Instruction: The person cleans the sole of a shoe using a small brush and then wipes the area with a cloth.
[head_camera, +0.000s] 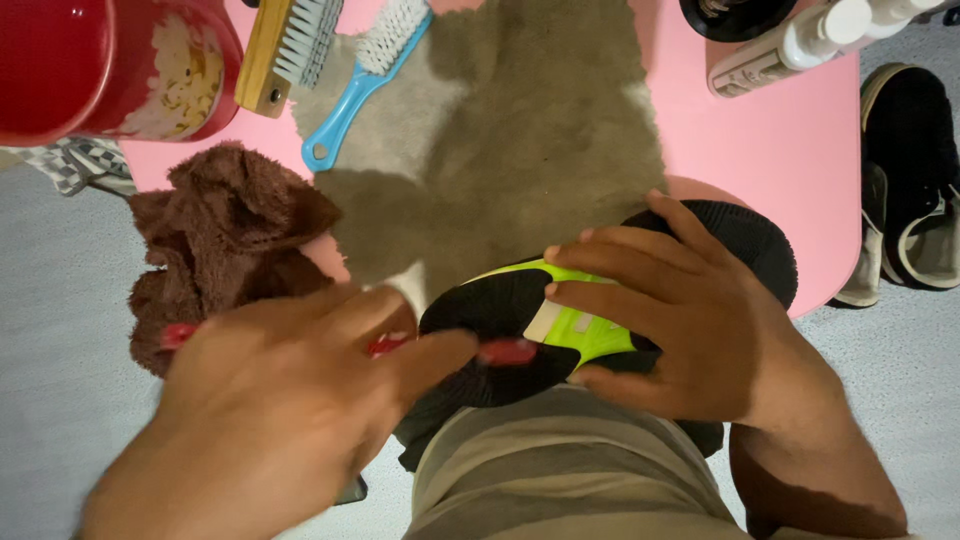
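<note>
Centrally, right hand (690, 330) grips black-and-lime shoe (560, 320) held at pink table (770, 140) edge over lap. Left hand (290, 400), blurred, clasps red-handled tool (505, 351) against shoe's toe. Brown towel (225, 235) lies just left; two brushes (330, 60) beyond.

black and lime-green shoe (530, 320) and a red-handled tool (505, 351), at the near edge of the pink table

the shoe is black knit with a bright lime-green panel and a pale strip, its dark ribbed collar toward the right. it lies on its side, half over the table edge and above the lap. the slim red tool, blurred, lies across the shoe's dark lower side; its working end cannot be made out.
</note>
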